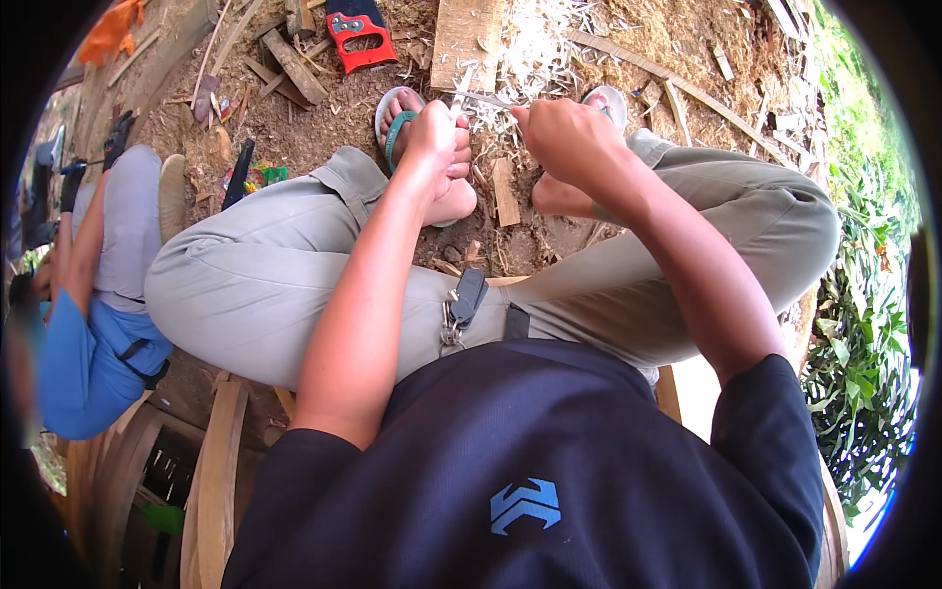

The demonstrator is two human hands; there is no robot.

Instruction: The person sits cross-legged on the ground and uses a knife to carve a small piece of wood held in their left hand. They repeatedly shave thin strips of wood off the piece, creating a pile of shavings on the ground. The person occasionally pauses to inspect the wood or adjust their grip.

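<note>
My left hand is closed round a thin pale wooden stick, whose upper end sticks out above the fist. To the right of it, my right hand is closed on a knife; the handle is hidden in the fist. The narrow knife blade points left and lies against or just across the stick; I cannot tell if it touches. Both hands are held between my knees, over my sandalled feet. Beyond them lie a flat wooden board and a heap of pale wood shavings.
A hand saw with a red handle lies beyond my left foot, near wood offcuts. At the far left sits another person in a blue shirt. Wooden strips lie on the right, beside green plants. Keys hang at my waist.
</note>
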